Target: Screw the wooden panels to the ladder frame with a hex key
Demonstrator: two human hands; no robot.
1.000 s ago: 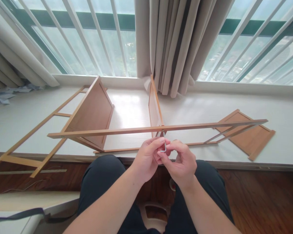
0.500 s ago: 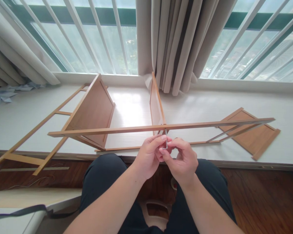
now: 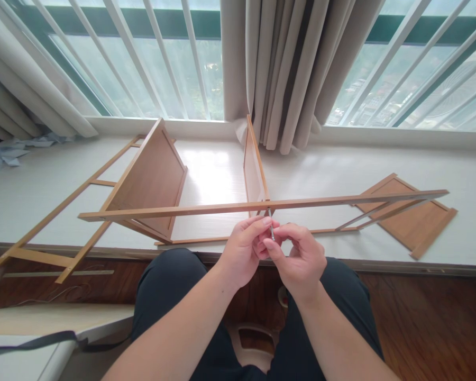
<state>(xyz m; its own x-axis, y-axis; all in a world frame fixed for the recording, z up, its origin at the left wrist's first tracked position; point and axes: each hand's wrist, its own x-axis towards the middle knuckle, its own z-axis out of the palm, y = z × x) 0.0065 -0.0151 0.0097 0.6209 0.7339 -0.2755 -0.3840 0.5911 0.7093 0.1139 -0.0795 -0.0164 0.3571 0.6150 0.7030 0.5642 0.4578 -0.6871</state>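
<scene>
My left hand (image 3: pixel 241 253) and my right hand (image 3: pixel 299 259) meet just below a long wooden rail (image 3: pixel 182 211) of a partly built shelf frame. Both pinch a small metal hex key (image 3: pixel 270 225), whose upper end goes up into the underside of the rail where an upright shelf panel (image 3: pixel 253 169) joins it. A second upright panel (image 3: pixel 148 182) stands to the left, fixed to the same rail. The key's lower end is hidden between my fingertips.
A ladder-like side frame (image 3: pixel 47 233) lies flat on the white window ledge (image 3: pixel 341 169) at left. A loose wooden panel (image 3: pixel 414 219) lies at right. Curtains (image 3: pixel 285 69) hang behind the window bars. My dark-trousered knees (image 3: pixel 166 291) sit against the ledge; crumpled paper (image 3: pixel 2 153) lies far left.
My fingers have turned the hex key: its bent short arm, seen sticking out earlier, is now hidden between my fingertips. The hands have risen slightly toward the rail.
</scene>
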